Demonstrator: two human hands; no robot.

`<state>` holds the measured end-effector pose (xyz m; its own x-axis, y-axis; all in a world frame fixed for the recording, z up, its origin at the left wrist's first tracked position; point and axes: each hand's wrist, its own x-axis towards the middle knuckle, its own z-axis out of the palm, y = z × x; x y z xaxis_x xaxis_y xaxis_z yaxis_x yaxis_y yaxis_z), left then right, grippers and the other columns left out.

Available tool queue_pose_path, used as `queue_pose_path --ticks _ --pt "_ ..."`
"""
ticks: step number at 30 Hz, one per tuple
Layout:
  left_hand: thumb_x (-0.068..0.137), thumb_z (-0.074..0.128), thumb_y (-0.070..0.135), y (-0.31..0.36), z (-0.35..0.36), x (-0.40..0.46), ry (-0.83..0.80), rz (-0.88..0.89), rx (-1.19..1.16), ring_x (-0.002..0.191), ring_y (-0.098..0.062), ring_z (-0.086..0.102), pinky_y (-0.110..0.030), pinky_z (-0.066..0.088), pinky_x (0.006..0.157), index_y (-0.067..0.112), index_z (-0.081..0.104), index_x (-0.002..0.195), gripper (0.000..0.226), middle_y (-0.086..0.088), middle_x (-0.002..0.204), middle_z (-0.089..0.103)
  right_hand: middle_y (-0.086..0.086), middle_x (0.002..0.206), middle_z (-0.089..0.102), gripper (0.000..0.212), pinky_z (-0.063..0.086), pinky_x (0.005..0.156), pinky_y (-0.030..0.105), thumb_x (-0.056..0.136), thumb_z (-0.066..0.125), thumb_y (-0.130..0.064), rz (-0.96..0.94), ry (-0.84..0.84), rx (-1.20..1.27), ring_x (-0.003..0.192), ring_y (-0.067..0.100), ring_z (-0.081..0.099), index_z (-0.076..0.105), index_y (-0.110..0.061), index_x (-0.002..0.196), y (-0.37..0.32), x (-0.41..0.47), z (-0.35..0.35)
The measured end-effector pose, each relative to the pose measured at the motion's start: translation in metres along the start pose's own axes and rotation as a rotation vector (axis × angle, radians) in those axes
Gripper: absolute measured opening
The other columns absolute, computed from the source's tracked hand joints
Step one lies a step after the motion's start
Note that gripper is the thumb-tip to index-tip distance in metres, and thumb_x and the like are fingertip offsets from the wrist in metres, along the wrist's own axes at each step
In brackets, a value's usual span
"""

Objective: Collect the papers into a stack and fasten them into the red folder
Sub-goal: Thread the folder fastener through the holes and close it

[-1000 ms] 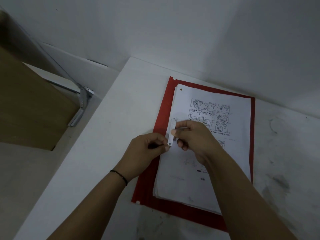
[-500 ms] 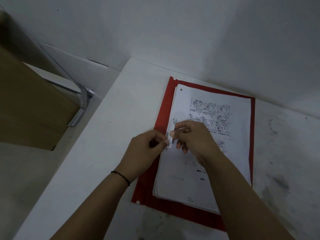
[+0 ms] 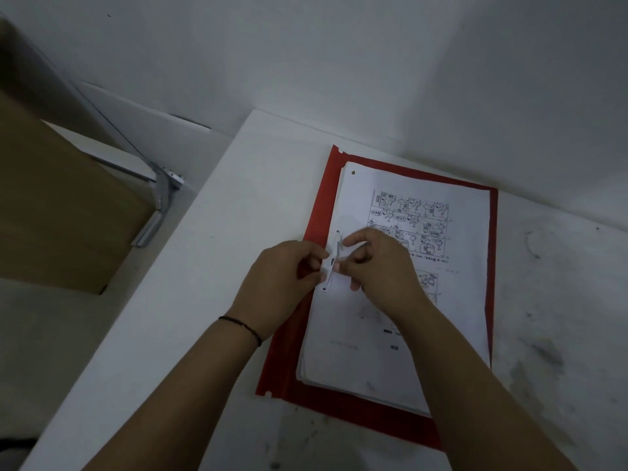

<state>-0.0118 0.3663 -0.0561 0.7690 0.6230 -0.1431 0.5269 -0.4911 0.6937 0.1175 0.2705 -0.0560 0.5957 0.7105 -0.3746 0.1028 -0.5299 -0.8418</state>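
Observation:
The red folder [image 3: 316, 212] lies open and flat on the white table. A stack of papers [image 3: 452, 300] rests on it, with a comic strip printed on the top sheet. A white fastener strip [image 3: 331, 263] lies along the stack's left edge, over the punched holes. My left hand [image 3: 285, 283] pinches the strip from the left side. From the right, the fingertips of my right hand [image 3: 380, 263] hold the same strip. The lower end of the strip shows below my fingers.
The white table [image 3: 210, 266] sits in a corner against two white walls. Its left edge drops to the floor, where a brown board [image 3: 57, 215] and a metal bracket [image 3: 159, 202] stand. The tabletop on the right is smudged with dark marks [image 3: 543, 351].
Both hands stayed at the fastener strip on the stack's left edge. The strip has dropped lower, closer onto the paper, and my fingers have shifted slightly along it.

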Motion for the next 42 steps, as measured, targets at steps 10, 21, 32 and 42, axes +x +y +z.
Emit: queue_pose_path --ticks 10,21,32,42 --pt "0.076 0.074 0.016 -0.002 0.000 0.010 0.058 0.166 0.277 0.095 -0.021 0.055 -0.023 0.039 0.084 0.020 0.069 0.109 0.033 -0.003 0.105 0.065 -0.002 0.072 0.063 0.027 0.044 0.054 0.009 0.091 0.058 -0.005 -0.175 0.085 -0.098 0.053 0.009 0.055 0.067 -0.023 0.109 0.002 0.004 -0.003" --pt "0.070 0.078 0.023 -0.010 0.005 0.009 0.008 0.158 0.343 0.126 -0.036 0.039 -0.049 0.033 0.093 0.024 0.067 0.111 0.043 -0.006 0.137 0.050 -0.003 0.100 0.049 0.022 0.037 0.075 0.013 0.086 0.065 -0.024 -0.412 -0.127 -0.379 0.089 0.004 0.046 0.072 -0.022 0.107 0.009 0.031 -0.018" --pt "0.077 0.070 0.029 -0.010 -0.001 0.010 -0.120 0.053 0.191 0.136 -0.015 0.013 -0.036 0.016 0.101 0.039 0.046 0.126 0.055 0.013 0.149 0.023 -0.010 0.093 0.043 0.006 0.038 0.074 0.019 0.091 0.058 -0.026 -0.380 -0.352 -0.543 0.084 0.001 0.045 0.059 -0.021 0.092 -0.006 0.048 -0.027" --pt "0.077 0.069 0.029 -0.014 0.001 0.011 -0.135 0.034 0.142 0.136 -0.013 0.013 -0.033 0.013 0.099 0.035 0.046 0.121 0.050 0.016 0.148 0.024 -0.009 0.067 0.043 0.019 0.029 0.055 0.021 0.094 0.053 -0.024 -0.431 -0.319 -0.668 0.059 0.004 0.036 0.045 -0.015 0.079 -0.015 0.050 -0.020"
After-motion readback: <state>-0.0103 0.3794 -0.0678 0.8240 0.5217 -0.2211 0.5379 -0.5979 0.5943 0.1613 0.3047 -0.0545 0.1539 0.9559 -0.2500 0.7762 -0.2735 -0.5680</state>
